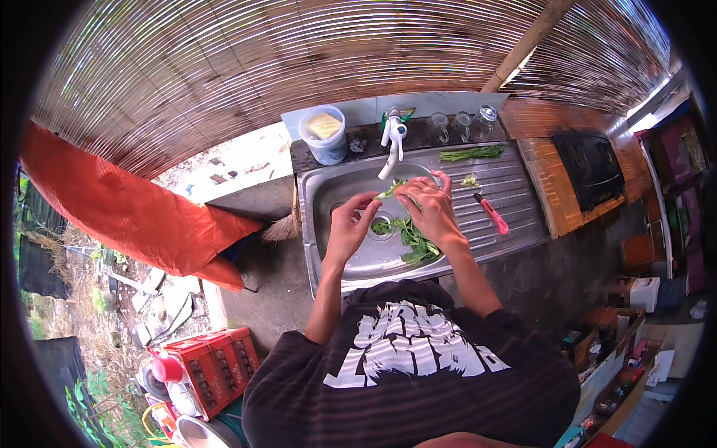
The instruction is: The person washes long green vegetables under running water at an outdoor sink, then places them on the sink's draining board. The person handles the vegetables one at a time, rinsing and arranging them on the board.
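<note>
Over the basin of a steel sink [323,196], my left hand [352,228] and my right hand [429,209] come close together. Both are closed on a piece of leafy green vegetable [391,190] with a pale stem end, which runs between their fingertips. Below my right hand, a heap of cut green leaves [418,245] lies in the basin. More bits of green [382,226] sit at the drain. On the ribbed drainboard [523,188] rest a bunch of long green stalks [472,153], some pale trimmings [470,181] and a knife with a pink-red handle [492,214].
A white tap [393,142] rises behind the basin. Left of it stands a clear bucket [324,138] with a yellow sponge-like block; to its right are several glass mugs [463,125]. A black stove [588,166] sits far right, a broom [287,222] left, a red crate [216,369] lower left.
</note>
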The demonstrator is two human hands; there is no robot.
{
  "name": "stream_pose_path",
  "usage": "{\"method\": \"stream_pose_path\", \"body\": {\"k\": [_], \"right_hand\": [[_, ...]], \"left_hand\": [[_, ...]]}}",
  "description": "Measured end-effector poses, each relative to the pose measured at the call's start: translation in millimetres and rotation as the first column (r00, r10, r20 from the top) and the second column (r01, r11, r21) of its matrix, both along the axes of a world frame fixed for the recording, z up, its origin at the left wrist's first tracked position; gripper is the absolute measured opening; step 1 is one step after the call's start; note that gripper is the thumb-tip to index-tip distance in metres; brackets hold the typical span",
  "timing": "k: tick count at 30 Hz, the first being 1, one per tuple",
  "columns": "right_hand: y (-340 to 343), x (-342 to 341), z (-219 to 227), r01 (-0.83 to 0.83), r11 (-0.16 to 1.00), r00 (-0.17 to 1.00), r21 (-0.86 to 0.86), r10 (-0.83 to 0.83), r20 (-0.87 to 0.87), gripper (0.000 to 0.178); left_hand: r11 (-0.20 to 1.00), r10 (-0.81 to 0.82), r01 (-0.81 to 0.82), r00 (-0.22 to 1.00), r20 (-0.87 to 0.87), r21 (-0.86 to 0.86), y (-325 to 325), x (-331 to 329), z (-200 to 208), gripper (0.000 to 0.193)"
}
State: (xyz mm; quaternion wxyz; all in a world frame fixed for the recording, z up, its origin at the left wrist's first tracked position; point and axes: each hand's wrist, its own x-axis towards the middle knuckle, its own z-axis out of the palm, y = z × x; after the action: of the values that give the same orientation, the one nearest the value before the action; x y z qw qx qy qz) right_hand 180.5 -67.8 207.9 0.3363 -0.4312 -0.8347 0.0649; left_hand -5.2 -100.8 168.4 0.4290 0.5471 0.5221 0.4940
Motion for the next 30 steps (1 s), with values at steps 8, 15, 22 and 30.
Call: {"method": "stream_pose_path", "body": {"k": [8,15,22,30], "right_hand": [[-3.9,-17.3,3.5,0.03,0.999,0.999,-0.017,-0.03,0.014,0.013],[-7.8,-29.9,0.1,0.047,0.993,0.983,0.106,-0.027,-0.182,0.011],[-11.6,-31.9,-4.0,0.075,0.986,0.981,0.15,-0.046,-0.187,0.01],[-16.7,-25.4,-12.6,0.047,0.973,0.992,0.224,-0.019,-0.125,0.009]], "left_hand": [[1.0,-0.014,0.014,1.0,0.001,0.023,-1.6,0.6,14.1,0.024],[0.986,0.166,-0.16,0.97,0.179,-0.048,-0.2,17.3,19.1,0.025],[0.982,0.186,-0.163,0.881,0.434,-0.091,1.6,25.3,6.3,0.02],[0.984,0.176,-0.127,0.735,0.654,-0.122,-0.2,29.7,-8.1,0.019]]}}
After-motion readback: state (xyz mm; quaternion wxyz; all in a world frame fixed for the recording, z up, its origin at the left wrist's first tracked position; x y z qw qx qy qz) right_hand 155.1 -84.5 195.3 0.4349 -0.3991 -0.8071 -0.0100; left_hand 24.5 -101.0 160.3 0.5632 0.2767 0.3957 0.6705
